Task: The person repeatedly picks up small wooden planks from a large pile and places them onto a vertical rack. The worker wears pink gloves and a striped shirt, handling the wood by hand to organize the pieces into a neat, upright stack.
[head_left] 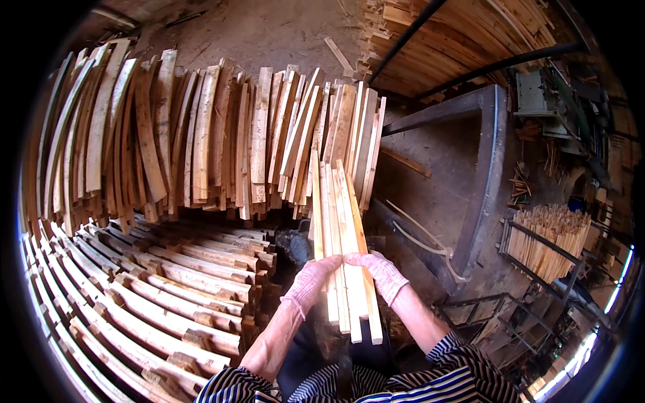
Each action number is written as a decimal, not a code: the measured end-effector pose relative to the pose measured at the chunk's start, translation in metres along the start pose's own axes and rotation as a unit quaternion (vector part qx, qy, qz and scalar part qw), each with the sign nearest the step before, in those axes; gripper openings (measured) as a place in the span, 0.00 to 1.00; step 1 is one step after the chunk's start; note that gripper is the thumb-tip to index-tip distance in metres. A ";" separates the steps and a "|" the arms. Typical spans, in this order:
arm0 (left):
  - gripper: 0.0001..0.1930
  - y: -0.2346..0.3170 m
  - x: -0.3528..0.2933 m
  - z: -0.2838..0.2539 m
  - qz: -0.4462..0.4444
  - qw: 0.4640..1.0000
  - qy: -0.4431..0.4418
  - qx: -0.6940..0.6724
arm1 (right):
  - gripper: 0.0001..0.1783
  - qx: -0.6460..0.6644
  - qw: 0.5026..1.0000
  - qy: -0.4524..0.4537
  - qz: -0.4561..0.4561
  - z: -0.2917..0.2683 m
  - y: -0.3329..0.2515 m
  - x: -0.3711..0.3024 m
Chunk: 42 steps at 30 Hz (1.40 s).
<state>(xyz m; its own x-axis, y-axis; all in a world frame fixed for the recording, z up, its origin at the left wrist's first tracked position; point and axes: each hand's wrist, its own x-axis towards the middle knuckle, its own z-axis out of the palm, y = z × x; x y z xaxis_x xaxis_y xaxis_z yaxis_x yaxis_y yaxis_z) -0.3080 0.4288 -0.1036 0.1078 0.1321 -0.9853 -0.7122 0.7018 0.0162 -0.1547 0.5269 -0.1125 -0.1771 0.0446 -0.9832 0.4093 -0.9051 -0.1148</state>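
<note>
The left hand (314,279) and right hand (381,271) are pinching stiff-looking, probably light wooden sticks (345,232) from both sides, a good place to hold.

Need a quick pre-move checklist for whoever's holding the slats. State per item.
1. Left hand on the slats: ok, gloved, gripping the left side.
2. Right hand on the slats: ok, gloved, gripping the right side.
3. Near ends even: not ok, they sit staggered.
4. Far ends free of the pile: cannot tell, they overlap it in view and contact is unclear.
5. Cord away from both hands: ok, it is apart on the right, by the grey frame.
</note>
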 end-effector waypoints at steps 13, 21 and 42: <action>0.25 0.074 0.022 -0.051 0.125 0.988 -0.076 -0.048 | 0.25 0.029 0.975 -0.074 -0.208 0.052 -0.056 0.068; 0.42 -0.064 -0.160 -0.030 0.380 0.924 0.036 -0.026 | 0.37 -0.037 0.928 -0.252 -0.273 0.042 0.017 -0.080; 0.27 -0.301 -0.691 -0.156 0.880 0.258 0.396 -0.052 | 0.39 -0.466 0.415 -0.655 -0.428 0.377 0.130 -0.709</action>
<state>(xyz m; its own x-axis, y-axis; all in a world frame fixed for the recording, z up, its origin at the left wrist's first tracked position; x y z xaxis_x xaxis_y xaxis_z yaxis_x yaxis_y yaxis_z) -0.2762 0.0166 0.5461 -0.5930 -0.0315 0.8046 0.8046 0.0149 0.5936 -0.3131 0.2187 0.6237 -0.6983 -0.6385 0.3236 -0.2443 -0.2124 -0.9462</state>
